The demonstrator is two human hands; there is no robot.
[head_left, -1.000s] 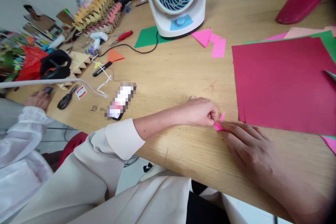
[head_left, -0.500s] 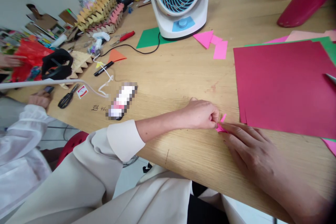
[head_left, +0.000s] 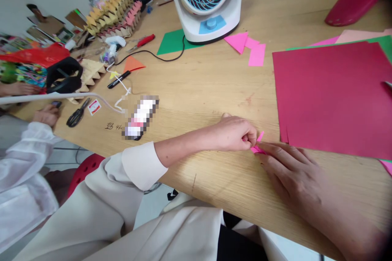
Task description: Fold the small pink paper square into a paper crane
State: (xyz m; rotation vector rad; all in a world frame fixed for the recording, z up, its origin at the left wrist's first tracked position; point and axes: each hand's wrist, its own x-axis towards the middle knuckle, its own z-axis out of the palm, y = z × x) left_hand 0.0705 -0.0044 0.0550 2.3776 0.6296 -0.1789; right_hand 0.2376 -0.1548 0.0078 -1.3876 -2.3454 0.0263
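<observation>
A small folded piece of bright pink paper (head_left: 258, 149) lies low on the wooden table, between my two hands. My left hand (head_left: 237, 132) is curled like a fist, its fingertips gripping the paper's left side. From the right, my right hand (head_left: 295, 173) holds the other side under its thumb and fingertips, the fingers close together. Much of the paper is covered by the fingers. Just beyond my right hand is a stack of large dark red paper sheets (head_left: 327, 98).
A white fan (head_left: 211, 24) stands at the back, near pink paper scraps (head_left: 256, 55). To the left lie a phone (head_left: 141, 118), a black marker (head_left: 119, 79) and scissors (head_left: 78, 113). Another person's hand (head_left: 46, 115) rests at the far left edge.
My hands stay at the pink paper with only a slight shift of the left fingers. At the far left, the red plastic bag and another person's hand beside it have moved.
</observation>
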